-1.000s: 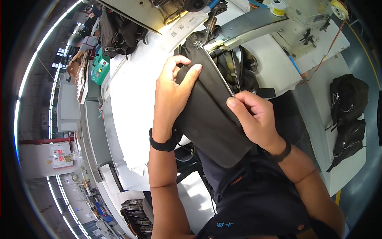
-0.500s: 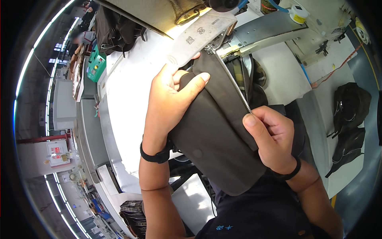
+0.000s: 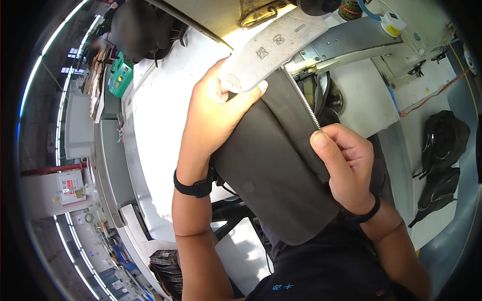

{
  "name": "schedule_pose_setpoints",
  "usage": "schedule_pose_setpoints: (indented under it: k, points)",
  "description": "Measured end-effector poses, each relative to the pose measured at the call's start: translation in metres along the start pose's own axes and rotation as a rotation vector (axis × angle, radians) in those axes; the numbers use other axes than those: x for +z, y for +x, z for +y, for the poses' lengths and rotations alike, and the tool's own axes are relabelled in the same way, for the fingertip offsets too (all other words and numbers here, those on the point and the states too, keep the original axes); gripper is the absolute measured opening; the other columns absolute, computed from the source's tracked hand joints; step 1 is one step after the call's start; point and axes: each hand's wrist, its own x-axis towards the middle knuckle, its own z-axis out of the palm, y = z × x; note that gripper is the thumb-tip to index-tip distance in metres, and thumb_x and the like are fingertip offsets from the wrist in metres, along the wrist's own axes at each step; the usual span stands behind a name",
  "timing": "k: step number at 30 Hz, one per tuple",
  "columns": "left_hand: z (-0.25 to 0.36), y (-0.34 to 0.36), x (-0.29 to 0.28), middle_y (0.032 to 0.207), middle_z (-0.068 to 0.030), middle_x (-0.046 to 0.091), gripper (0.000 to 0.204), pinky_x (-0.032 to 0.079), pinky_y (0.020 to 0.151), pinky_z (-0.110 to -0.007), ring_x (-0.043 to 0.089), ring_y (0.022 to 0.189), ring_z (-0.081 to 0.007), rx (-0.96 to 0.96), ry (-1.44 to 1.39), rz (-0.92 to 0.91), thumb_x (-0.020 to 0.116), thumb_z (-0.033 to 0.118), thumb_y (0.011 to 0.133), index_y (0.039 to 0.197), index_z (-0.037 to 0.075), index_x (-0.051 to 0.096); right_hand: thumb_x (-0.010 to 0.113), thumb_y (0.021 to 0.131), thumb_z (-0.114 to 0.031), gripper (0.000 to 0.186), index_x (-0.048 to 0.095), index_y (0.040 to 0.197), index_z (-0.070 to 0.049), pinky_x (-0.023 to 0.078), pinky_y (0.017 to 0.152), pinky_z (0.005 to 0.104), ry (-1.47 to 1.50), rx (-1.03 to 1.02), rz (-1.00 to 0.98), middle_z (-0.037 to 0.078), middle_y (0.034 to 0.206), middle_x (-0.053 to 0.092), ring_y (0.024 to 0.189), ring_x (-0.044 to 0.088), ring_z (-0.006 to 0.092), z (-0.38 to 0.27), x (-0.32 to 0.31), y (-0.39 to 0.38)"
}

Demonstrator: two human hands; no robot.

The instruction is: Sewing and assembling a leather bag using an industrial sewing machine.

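Note:
A dark fabric bag piece (image 3: 266, 175) with a flap and a metal zipper (image 3: 301, 93) runs from the sewing machine's pale head (image 3: 281, 40) down toward my body. My left hand (image 3: 216, 105) grips the piece's upper left, thumb lying on the fabric beside the head; some fingertips are hidden there. My right hand (image 3: 344, 168) pinches the lower end of the zipper edge between thumb and curled index finger. Under the machine's metal arm, camouflage-lined fabric (image 3: 331, 95) shows behind the zipper. The needle area is hidden behind the head.
Dark bags (image 3: 442, 140) lie on the right worktop; another dark bundle (image 3: 138, 30) is at the back left. A green box (image 3: 120, 75) sits left of the white table (image 3: 155, 125). A plastic bottle (image 3: 390, 25) is at the machine's back. A person (image 3: 98, 45) is far left.
Since half a second ago, both hands and the piece have moved slightly up toward the machine, and more left fingertips are hidden by its head. The whole view has also shifted a little.

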Motion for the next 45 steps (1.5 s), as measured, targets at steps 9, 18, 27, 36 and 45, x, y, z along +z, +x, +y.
schedule_pose_setpoints:
  k: [9, 18, 27, 36, 45]
  points:
    - [-0.014, 0.029, -0.014, 0.08, 0.0005, 0.064, 0.044, 0.046, 0.068, -0.024, 0.056, 0.073, -0.0073, 0.14, 0.004, 0.025, 0.084, 0.015, 0.087, 0.124, 0.0, 0.066, 0.065, 0.104, -0.014, 0.02, 0.069, 0.092, 0.002, 0.023, 0.05, 0.0205, 0.058, -0.009, 0.033, -0.012, 0.063, 0.045, 0.057, 0.032, -0.004, 0.014, 0.01, 0.026]
    - [-0.012, 0.052, -0.031, 0.097, -0.0033, 0.072, 0.039, 0.052, 0.077, -0.027, 0.064, 0.09, -0.0117, -0.101, 0.244, 0.077, 0.089, 0.024, 0.082, 0.11, 0.0, 0.075, 0.064, 0.104, -0.011, 0.02, 0.068, 0.089, 0.002, 0.026, 0.05, 0.0217, 0.101, -0.039, 0.055, -0.011, 0.064, 0.047, 0.057, 0.035, -0.0029, 0.028, 0.018, 0.051]
    - [-0.013, 0.073, -0.044, 0.099, -0.013, 0.076, 0.036, 0.054, 0.07, -0.03, 0.069, 0.082, -0.0132, 0.126, 0.139, 0.044, 0.076, 0.011, 0.083, 0.11, -0.013, 0.073, 0.064, 0.102, -0.009, 0.025, 0.064, 0.08, 0.002, 0.025, 0.05, 0.0229, 0.094, -0.127, 0.09, -0.012, 0.063, 0.045, 0.058, 0.033, -0.0022, 0.034, 0.03, 0.077]
    - [-0.016, 0.068, -0.046, 0.104, -0.0143, 0.076, 0.037, 0.054, 0.077, -0.029, 0.071, 0.087, -0.0151, 0.152, 0.11, 0.053, 0.075, 0.011, 0.084, 0.114, -0.012, 0.073, 0.066, 0.101, -0.011, 0.024, 0.066, 0.081, 0.002, 0.025, 0.051, 0.0231, 0.046, -0.002, 0.021, -0.012, 0.064, 0.044, 0.06, 0.033, -0.0023, 0.023, 0.019, 0.065]
    - [-0.037, 0.086, -0.065, 0.109, -0.0179, 0.073, 0.042, 0.055, 0.084, -0.035, 0.071, 0.097, -0.0232, 0.203, 0.28, 0.096, 0.078, 0.018, 0.085, 0.117, -0.008, 0.069, 0.066, 0.101, -0.011, 0.027, 0.064, 0.078, 0.002, 0.025, 0.051, 0.0237, 0.105, -0.154, 0.072, -0.012, 0.064, 0.044, 0.061, 0.034, -0.0017, 0.04, 0.028, 0.077]
